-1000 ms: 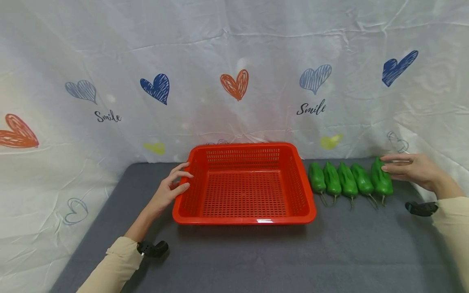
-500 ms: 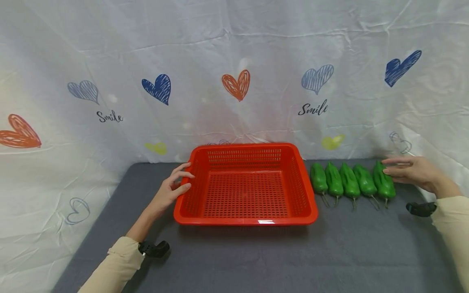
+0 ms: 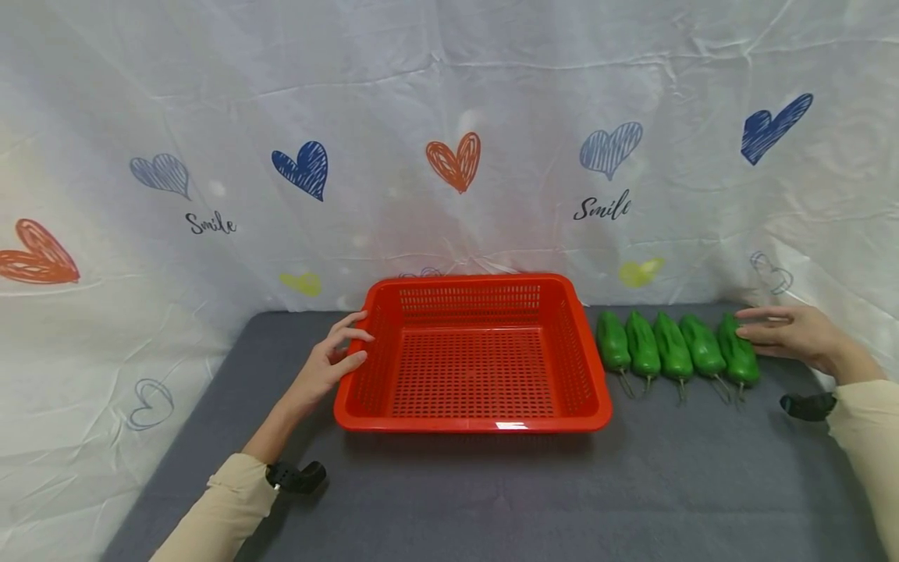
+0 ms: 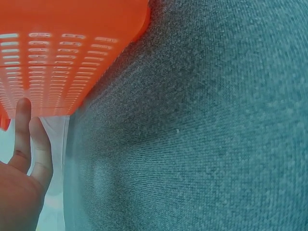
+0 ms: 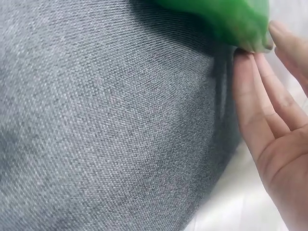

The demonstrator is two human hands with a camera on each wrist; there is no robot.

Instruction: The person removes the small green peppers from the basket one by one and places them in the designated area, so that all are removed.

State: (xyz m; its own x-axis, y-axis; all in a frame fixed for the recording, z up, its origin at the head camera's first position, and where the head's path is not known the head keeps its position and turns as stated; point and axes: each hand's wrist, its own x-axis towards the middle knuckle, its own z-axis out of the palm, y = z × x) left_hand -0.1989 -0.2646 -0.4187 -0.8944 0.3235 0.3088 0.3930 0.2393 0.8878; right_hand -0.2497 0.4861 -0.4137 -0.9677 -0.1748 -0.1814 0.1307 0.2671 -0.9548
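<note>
A red plastic basket (image 3: 469,424) with slotted sides stands on the grey cloth, and my left hand (image 3: 323,365) rests at its left side. In the left wrist view, straight fingers (image 4: 22,130) reach up to the slotted outer wall of the basket. To the right of the basket lies a row of several green peppers (image 3: 674,351), their stems towards me. My right hand (image 3: 801,336) touches the rightmost pepper (image 3: 739,359) near its pointed end. Up close in the right wrist view, extended fingers (image 5: 248,91) meet the end of this pepper.
The grey-covered table (image 3: 449,499) ends at the back against a white curtain (image 3: 379,86) printed with hearts and "Smile". Each wrist carries a small black strapped device. Between the basket's right side and the leftmost pepper there is only a narrow gap.
My right hand and the rightmost pepper have shifted slightly towards me, more into line with the row. The left hand and basket keep their places; the head view has turned a little.
</note>
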